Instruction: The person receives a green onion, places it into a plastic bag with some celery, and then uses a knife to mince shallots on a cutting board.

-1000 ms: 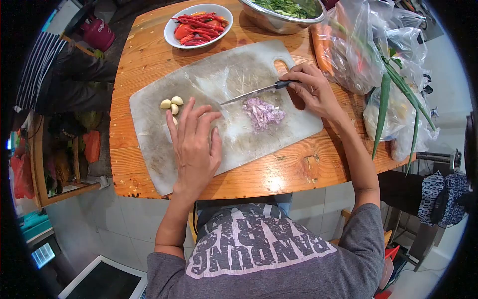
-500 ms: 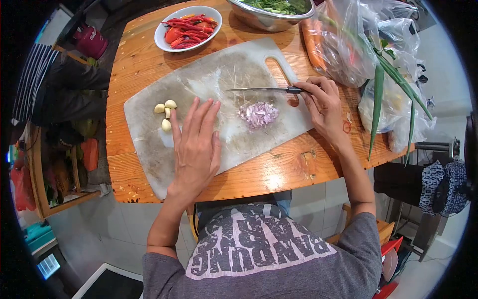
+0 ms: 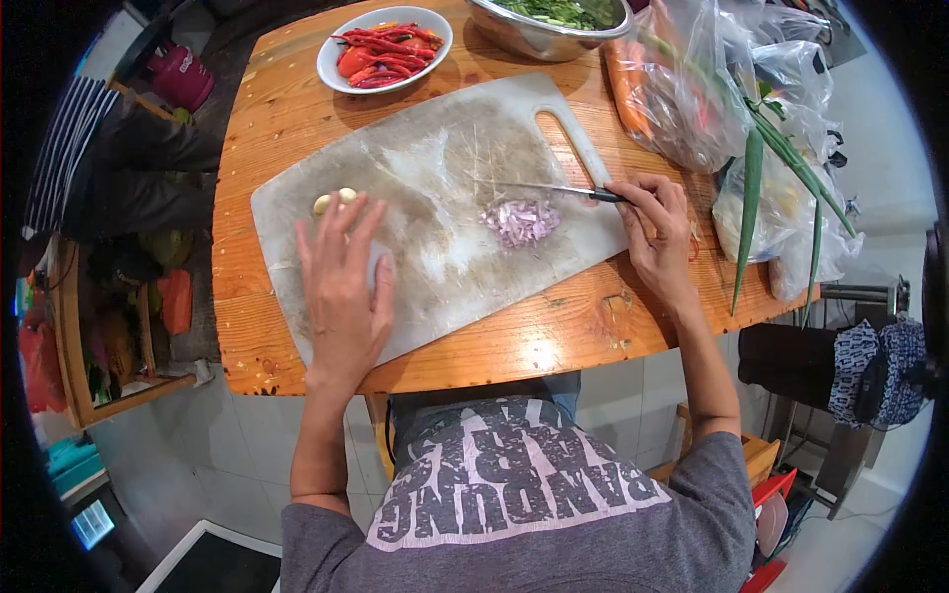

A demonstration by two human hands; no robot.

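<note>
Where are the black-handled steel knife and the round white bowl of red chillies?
Black-handled steel knife [image 3: 606, 196]: head view, on the handle.
Round white bowl [image 3: 326, 56]: head view, on its left rim.

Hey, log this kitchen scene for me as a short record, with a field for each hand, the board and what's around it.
Left hand: open, fingers over pale garlic cloves; contact unclear
Right hand: gripping a knife by its dark handle
Board: cutting board bearing the garlic and chopped purple onion
Beyond board: white bowl of red chilies; metal bowl of cut greens
Right side: plastic bags, carrots
Surface: wooden table
</note>
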